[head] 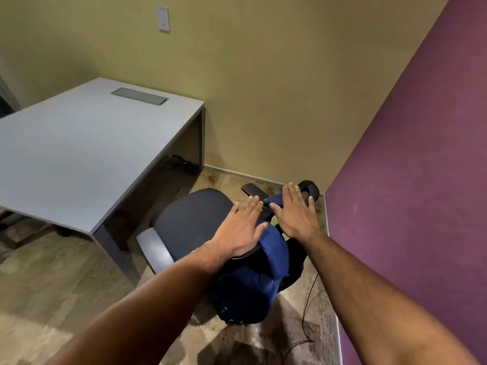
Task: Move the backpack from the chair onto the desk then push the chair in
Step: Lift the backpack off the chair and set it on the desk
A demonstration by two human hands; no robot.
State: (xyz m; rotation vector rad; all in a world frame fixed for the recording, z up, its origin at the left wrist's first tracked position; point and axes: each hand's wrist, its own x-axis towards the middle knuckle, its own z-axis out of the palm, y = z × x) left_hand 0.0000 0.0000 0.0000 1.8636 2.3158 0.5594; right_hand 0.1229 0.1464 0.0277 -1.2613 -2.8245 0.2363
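Observation:
A dark blue backpack (253, 280) hangs over the backrest of a black office chair (192, 217), drooping toward the floor. My left hand (239, 227) hovers flat over the top of the backpack, fingers spread. Just to its right, my right hand (297, 212) is spread above the backpack's upper strap and the chair's far armrest (308, 192). Neither hand grips anything. The grey desk (79, 154) stands to the left of the chair with its top bare.
A purple wall (421, 180) runs close along the right of the chair, and a yellow wall closes the corner behind it. A black cable (307, 312) trails on the floor to the right. Dark objects (179, 163) lie under the desk.

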